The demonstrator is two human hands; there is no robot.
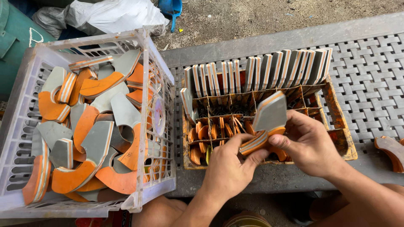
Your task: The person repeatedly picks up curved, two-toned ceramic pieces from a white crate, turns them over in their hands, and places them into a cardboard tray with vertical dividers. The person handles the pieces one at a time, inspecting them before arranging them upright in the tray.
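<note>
From the head view I see both of my hands closed on one curved piece (pixel 266 122), held just above the front of the divided orange tray (pixel 341 126). The piece is a flat, hooked slab: a broad grey face angled upward, tapering into a curved tail whose edge shows orange and white layers stacked like stripes. My left hand (pixel 227 168) pinches the lower curved end between thumb and fingertips, fingers tight on the striped edge. My right hand (pixel 309 143) grips the same piece from the right side, thumb pressed under the grey face and fingers curled behind it. Neither hand is spread; both are narrow and clamped on the piece. The tray sits on a grey woven-pattern bench (pixel 370 75), its compartments partly filled: a row of upright pieces (pixel 261 71) stands along the far side showing grey and white edges, and small orange curved bits (pixel 210 134) lie in the cells near my left hand. To the left, touching the tray's side, a white plastic crate (pixel 25 126) holds a loose heap of similar grey and orange pieces (pixel 97 138). A few more lie at the right edge of the bench (pixel 391 151).
</note>
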